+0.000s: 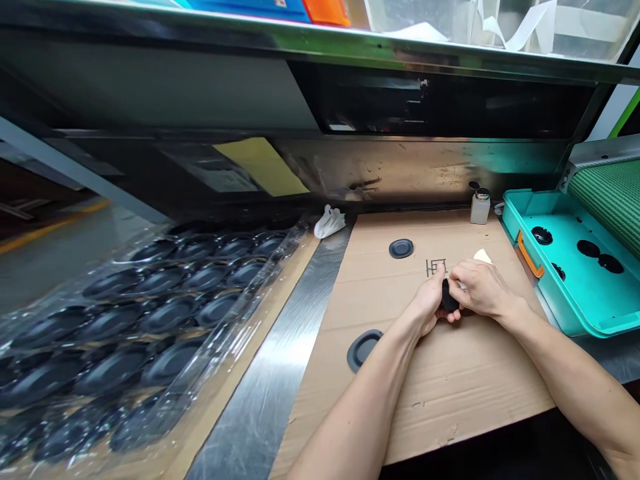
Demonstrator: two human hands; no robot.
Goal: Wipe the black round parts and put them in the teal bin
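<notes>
My left hand (431, 300) is closed around a small black round disc (450, 296), holding it low over the cardboard sheet (450, 387). Bent over the disc, my right hand (479, 287) has its fingers pressed against the disc's face. A piece of white cloth (483, 256) sticks out behind the right hand, and a pale bit shows between its fingers; whether it is cloth or paper I cannot tell for sure. Two dark round parts with raised rims lie on the cardboard: one part (401, 249) farther back, another part (364, 350) beside my left forearm, which partly covers it.
On the left, a clear plastic tray (200, 353) holds many black round parts. A crumpled white cloth (330, 222) lies by the back wall. A small white bottle (481, 207) with its cap up stands at the back. On the right, a teal bin (590, 293) contains several black discs.
</notes>
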